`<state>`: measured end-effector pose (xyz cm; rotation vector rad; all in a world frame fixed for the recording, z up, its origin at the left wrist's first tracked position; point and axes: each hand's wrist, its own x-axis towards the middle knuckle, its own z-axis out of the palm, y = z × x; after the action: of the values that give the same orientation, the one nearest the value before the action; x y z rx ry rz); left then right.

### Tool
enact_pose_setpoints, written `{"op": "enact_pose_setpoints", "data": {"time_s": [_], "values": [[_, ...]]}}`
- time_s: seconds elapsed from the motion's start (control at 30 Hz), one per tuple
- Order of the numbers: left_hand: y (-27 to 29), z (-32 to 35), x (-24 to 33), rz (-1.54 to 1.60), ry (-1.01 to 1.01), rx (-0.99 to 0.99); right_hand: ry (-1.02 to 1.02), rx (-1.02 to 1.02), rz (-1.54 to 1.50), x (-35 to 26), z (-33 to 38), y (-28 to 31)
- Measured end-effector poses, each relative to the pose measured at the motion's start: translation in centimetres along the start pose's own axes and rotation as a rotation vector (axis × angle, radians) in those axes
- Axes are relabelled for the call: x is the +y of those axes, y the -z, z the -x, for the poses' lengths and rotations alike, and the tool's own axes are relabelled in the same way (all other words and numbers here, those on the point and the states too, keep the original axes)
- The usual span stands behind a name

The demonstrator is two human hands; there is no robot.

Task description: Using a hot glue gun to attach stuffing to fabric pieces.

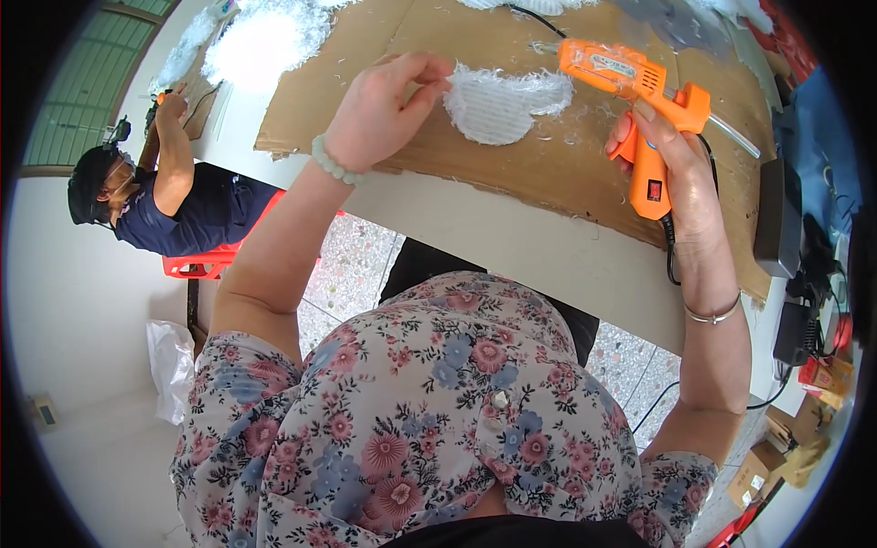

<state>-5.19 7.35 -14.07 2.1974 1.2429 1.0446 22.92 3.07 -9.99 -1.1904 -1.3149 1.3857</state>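
My right hand [676, 160] is wrapped round the handle of an orange hot glue gun [598, 66]. A clear glue stick [734, 135] sticks out of its back end, and whitish fluff or glue strands cling to its body. The gun's nozzle points left, above a white fluffy piece [493, 110] with ribbed lines and a rounded, wing-like outline. At this piece's upper left edge, the bent fingers of my left hand [388, 105] are closed in a pinch. The exact contact at the fingertips is small and hard to see.
Brown cardboard [365, 55] with scattered white wisps covers the table [438, 196]. White fluff [269, 46] is heaped at the far left. A dark box [778, 219] and cables stand at the right. Another person [174, 205] works at the left on a red stool [196, 265].
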Motion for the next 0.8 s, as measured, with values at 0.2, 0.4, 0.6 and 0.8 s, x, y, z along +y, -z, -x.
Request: {"op": "enact_pose_setpoints", "data": {"time_s": [0.2, 0.4, 0.6, 0.8], "values": [[-0.9, -0.8, -0.8, -0.385, -0.338, -0.099, 0.011, -0.008, -0.007, 0.7, 0.0, 0.1], [1.0, -0.9, -1.5, 0.141, 0.074, -0.040, 0.007, -0.016, -0.008, 0.9, 0.2, -0.3], [1.4, 1.7, 0.5, -0.113, -0.212, -0.106, 0.008, -0.037, 0.012, 0.8, 0.4, -0.2], [0.0, 1.2, 0.9, -0.228, -0.436, -0.128, -0.004, -0.006, 0.028, 0.6, 0.6, -0.3]]}}
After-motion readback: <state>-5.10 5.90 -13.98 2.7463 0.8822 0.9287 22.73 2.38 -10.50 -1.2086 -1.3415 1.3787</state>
